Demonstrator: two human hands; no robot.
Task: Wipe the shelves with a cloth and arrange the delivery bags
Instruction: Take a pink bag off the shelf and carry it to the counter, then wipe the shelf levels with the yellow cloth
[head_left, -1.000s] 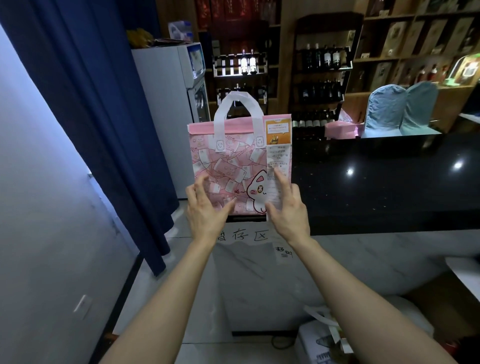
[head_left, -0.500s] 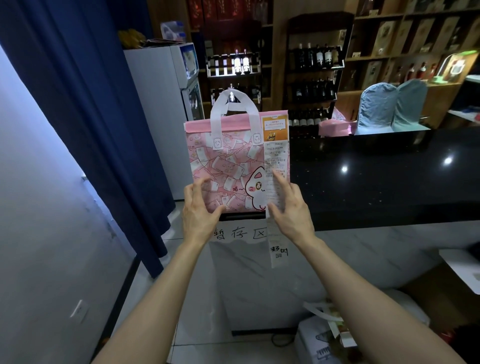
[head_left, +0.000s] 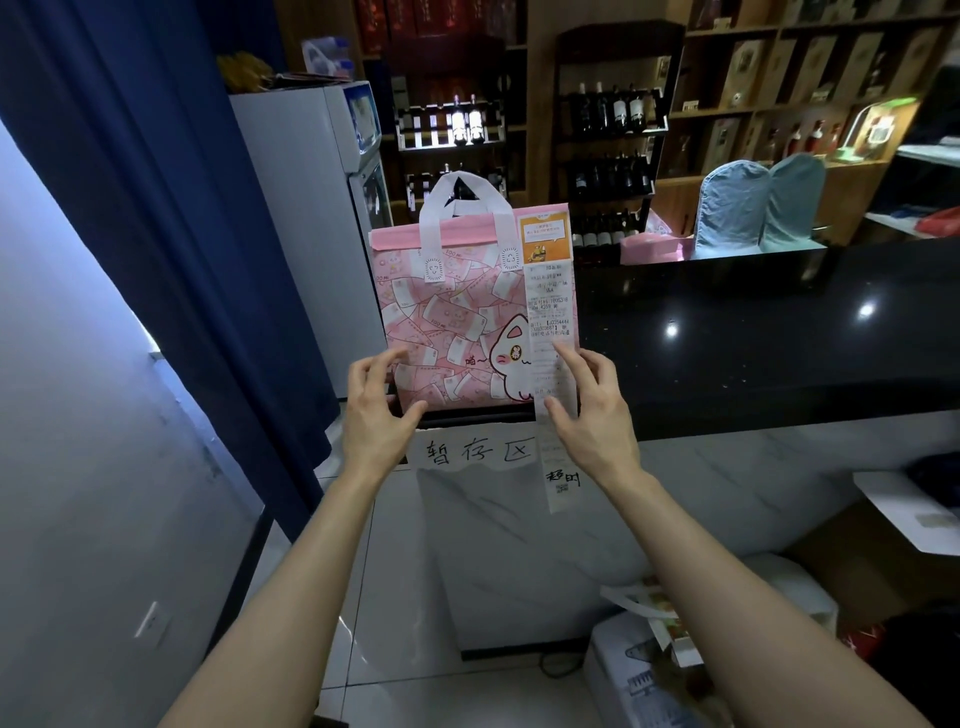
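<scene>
Loose, spread fingers on left hand (head_left: 371, 415) and right hand (head_left: 595, 415), gripping nothing, at the lower corners of the pink bag (head_left: 452, 322); right forefinger on its receipt (head_left: 550, 312). Upright at the left end of the black counter (head_left: 753, 353), above a sign (head_left: 475, 449).

White paper sign (head_left: 478, 451) taped to the front edge of the bench (head_left: 779, 338) reads 暂存区 in black handwriting. Pink delivery bag (head_left: 447, 322): "100" on the scattered banknote pattern, 喵~ beside the cartoon cat, a recycling mark on the right handle patch. Long receipt (head_left: 550, 322) hanging down the bag where my right hand (head_left: 587, 410) touches it: I make out 1806318 and 4359 partway down and 超时 handwritten near its lower end; the remaining print and the orange sticker (head_left: 544, 240) above are too small to read.
</scene>
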